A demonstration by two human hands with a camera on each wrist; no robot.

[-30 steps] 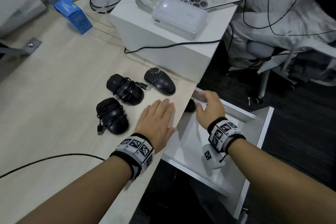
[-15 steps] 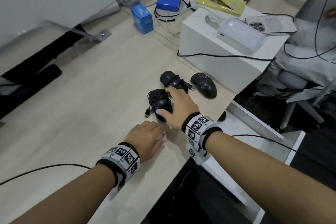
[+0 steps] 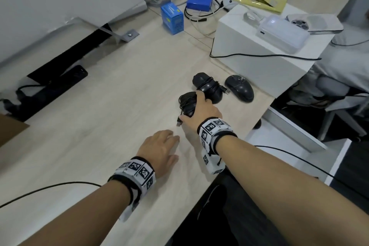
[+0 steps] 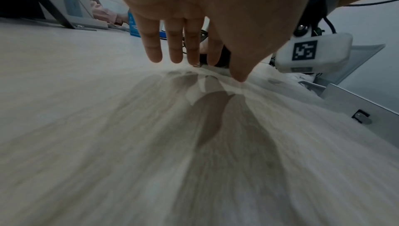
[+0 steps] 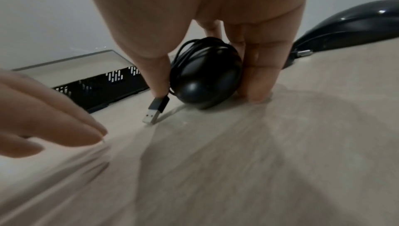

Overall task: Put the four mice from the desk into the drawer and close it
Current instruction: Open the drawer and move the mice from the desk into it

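Three black mice lie on the light wooden desk (image 3: 99,126). My right hand (image 3: 191,109) grips the nearest one, a cable-wrapped mouse (image 3: 186,102), thumb on its left side and fingers on its right (image 5: 205,79). Its USB plug (image 5: 155,110) touches the desk. Behind it lie a second cable-wrapped mouse (image 3: 207,86) and a bare mouse (image 3: 239,88). A dark shape that looks like a fourth mouse (image 3: 257,124) sits in the open white drawer (image 3: 295,130) at the desk's right edge. My left hand (image 3: 175,147) lies flat on the desk, fingers straight, holding nothing.
A white box (image 3: 259,62) with a white device and a phone on top stands behind the mice. A black cable (image 3: 259,56) crosses it. Blue boxes (image 3: 172,18) and cables lie farther back. A seated person's clothing (image 3: 349,62) is at the right.
My right hand came out of the drawer to the desk and took hold of the nearest mouse. My left hand slid back toward the desk's front edge.
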